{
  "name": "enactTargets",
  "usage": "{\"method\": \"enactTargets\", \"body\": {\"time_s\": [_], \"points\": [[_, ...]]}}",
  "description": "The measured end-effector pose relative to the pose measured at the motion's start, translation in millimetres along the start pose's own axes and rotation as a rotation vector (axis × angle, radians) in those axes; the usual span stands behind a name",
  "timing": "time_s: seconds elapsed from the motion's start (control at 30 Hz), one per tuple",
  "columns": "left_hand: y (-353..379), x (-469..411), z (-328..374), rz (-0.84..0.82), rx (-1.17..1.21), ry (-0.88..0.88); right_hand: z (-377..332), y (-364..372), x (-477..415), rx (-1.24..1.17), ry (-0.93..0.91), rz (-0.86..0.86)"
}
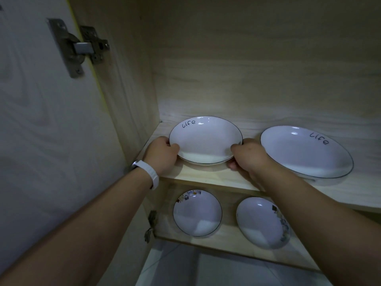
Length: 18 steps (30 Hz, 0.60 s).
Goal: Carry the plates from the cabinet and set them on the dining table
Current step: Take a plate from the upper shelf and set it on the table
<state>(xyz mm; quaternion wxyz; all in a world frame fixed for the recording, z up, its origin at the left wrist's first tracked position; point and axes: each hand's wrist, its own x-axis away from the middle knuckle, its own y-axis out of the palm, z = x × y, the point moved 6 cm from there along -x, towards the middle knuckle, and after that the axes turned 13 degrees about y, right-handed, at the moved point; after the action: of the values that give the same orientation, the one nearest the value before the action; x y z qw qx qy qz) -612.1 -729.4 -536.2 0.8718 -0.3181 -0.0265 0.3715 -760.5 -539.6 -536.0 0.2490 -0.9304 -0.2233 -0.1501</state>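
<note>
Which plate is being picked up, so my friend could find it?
Look in the open cabinet at the upper shelf, which holds two white plates that say "Life". It is the left plate, nearer the door hinge. Only this one has a left hand and a right hand gripping its rim; its neighbour is untouched.

One wide-angle camera, worn on the head, faces forward and down into the open cabinet (247,69) from close by. The upper shelf (206,174) lies mid-view, the lower shelf (227,242) beneath it, and the open door (41,120) fills the left (straight edges bow toward the frame's borders). The floor (206,271) shows at the near bottom edge.
</note>
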Motion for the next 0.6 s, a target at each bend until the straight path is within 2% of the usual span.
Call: {"method": "enactTargets", "body": {"time_s": [0.2,0.4,0.6], "points": [[-3,8,3,0.074,0.132,-0.054,3,-3,16,-0.223,-0.062,-0.034],[-1,30,21,0.085,0.264,-0.009,4,-16,27,-0.118,-0.144,0.012],[4,64,33,0.187,0.393,0.04,8,-31,44,-0.099,-0.234,0.009]]}}
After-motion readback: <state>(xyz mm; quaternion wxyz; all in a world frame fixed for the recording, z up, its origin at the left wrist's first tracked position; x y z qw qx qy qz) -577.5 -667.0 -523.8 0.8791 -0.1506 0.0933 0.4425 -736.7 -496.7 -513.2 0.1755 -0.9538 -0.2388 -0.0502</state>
